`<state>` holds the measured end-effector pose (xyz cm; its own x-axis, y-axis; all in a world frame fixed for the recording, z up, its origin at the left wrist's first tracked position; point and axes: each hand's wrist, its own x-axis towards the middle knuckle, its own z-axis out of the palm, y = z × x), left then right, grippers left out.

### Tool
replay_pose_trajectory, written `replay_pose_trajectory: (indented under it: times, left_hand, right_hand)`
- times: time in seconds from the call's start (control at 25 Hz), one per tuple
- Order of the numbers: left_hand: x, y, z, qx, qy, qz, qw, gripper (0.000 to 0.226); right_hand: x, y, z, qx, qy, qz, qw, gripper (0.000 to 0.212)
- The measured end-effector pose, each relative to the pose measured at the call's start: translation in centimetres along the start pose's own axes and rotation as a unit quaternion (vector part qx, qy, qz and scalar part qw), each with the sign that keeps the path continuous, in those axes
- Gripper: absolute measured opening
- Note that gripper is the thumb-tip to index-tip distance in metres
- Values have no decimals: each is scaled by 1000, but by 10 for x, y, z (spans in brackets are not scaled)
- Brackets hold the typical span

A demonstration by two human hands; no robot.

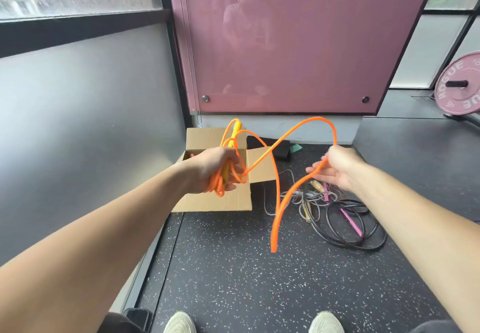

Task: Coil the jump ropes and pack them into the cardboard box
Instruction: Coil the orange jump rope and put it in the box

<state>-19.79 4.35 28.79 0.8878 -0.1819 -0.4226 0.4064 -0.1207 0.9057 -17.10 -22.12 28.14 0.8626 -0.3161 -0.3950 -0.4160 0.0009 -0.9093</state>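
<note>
On the left, above the open cardboard box (215, 203), the left hand (213, 169) has its fingers clamped round several gathered loops of the orange jump rope (277, 177) and a yellow handle (225, 171), whose top pokes up above the fist. The rope is a smooth, bright orange cord. The box stands on the speckled dark floor (233, 267) against the grey wall, flaps folded out. A small bit of something red (192, 155) shows just inside its left edge, and the rest of the inside is hidden behind the hand. From the coils the cord swings out to the right, arches high and drops into the right hand (335, 169). This hand pinches it lightly between thumb and fingers, which are otherwise spread and nearly straight. Below this hand, the free end hangs down in mid-air. Further right, a tangle of black and grey ropes (350, 239) with pink handles (351, 219) lies on the floor.
</note>
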Motion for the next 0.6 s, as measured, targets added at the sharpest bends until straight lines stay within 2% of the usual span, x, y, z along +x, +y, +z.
replay_pose_trajectory:
  times: [0.08, 0.16, 0.2, 0.24, 0.28, 0.32, 0.36, 0.4, 0.44, 0.48, 0.52, 0.56, 0.6]
  left_hand:
    - [3, 4, 11, -45, -40, -4, 998, 14]
    - [4, 9, 20, -63, -42, 0, 997, 13]
    - [5, 11, 23, -60, -35, 5, 998, 15]
    - [6, 13, 24, -51, -25, 10, 998, 17]
    - [7, 13, 25, -40, -13, 13, 999, 18]
    - [7, 13, 25, -29, -2, 13, 999, 19]
    - [8, 12, 25, -23, 5, 13, 1000, 19]
    - [8, 12, 26, -24, 8, 15, 1000, 20]
    - [8, 12, 26, -28, 4, 17, 999, 21]
    - [7, 12, 25, -33, -1, 16, 999, 23]
    - [6, 12, 24, -37, -6, 15, 999, 24]
    - [5, 12, 21, -39, -3, 14, 999, 23]
    - [4, 11, 16, -43, 6, 12, 999, 21]
  right_hand:
    - [-9, -4, 14, -20, -29, -10, 999, 22]
    - [-13, -5, 25, -87, -37, 7, 996, 25]
    - [-15, -1, 28, -167, -19, -3, 986, 37]
    - [-13, 4, 29, -268, 25, -57, 961, 60]
    - [-10, 5, 28, -348, 95, -172, 916, 83]
    - [-9, 4, 28, -384, 123, -349, 846, 94]
    - [-16, -1, 30, -398, 102, -515, 752, 93]
    - [-20, -3, 35, -403, 52, -633, 659, 82]
    - [-27, -4, 42, -414, -8, -698, 584, 66]
    - [-28, -1, 49, -430, -49, -722, 540, 50]
    - [-27, -3, 51, -437, -86, -724, 526, 38]
    - [-22, -6, 50, -428, -111, -711, 547, 32]
    - [-16, -8, 45, -405, -110, -685, 595, 30]
